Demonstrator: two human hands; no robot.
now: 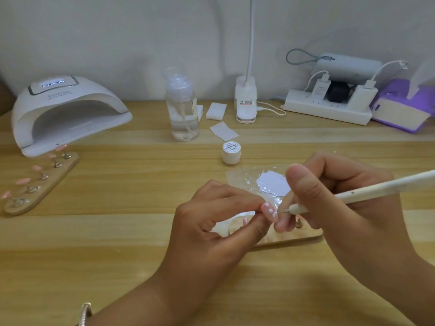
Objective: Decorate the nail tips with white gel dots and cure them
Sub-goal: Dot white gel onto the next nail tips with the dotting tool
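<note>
Progress: judged mid-dotting, curing not started. Noted curing lamp [66,109] far left, display lit, "SUN" legible on shell. Saw right hand [341,208] gripping dotting tool [376,187] pen-style, left hand [211,222] pinching nail tip [270,211] front centre, over second holder [294,237]. Counted five pink tips on holder strip [40,182] by lamp, undotted as far as visible. Read "Painted" on gel jar [231,152] lid. Logged row of white dots on pinched tip, tool point at its edge.
</note>
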